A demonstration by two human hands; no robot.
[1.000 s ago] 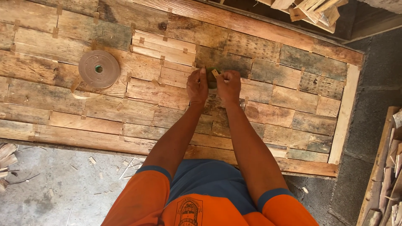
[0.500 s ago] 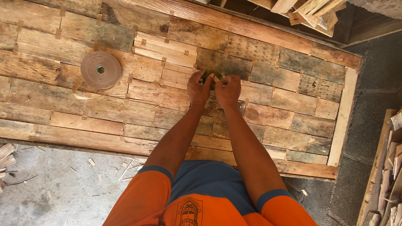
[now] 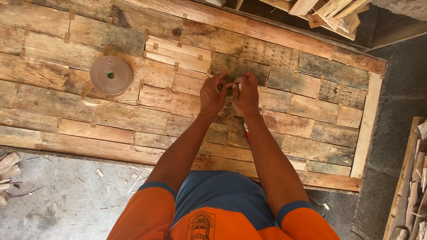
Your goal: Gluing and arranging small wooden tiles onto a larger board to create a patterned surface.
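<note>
My left hand [image 3: 212, 94] and my right hand [image 3: 246, 92] are held close together above a panel of patchwork wooden boards [image 3: 133, 106]. Between the fingertips of both hands sits a small greenish object [image 3: 229, 90], mostly hidden by my fingers, so I cannot tell what it is. Both hands pinch it from either side. A thin red item [image 3: 247, 133] shows just under my right forearm, lying on the boards. My arms reach straight out from my orange sleeves.
A flat brown tape roll [image 3: 110, 74] lies on the boards to the left, a loose strip curling below it. Stacked wood offcuts [image 3: 327, 11] sit at the top right, more planks [image 3: 413, 186] at the right edge. Wood chips [image 3: 100, 172] litter the concrete floor.
Both hands have stayed together on the small object, with the fingers shifting slightly around it. The view has drifted a little; nothing else has moved.
</note>
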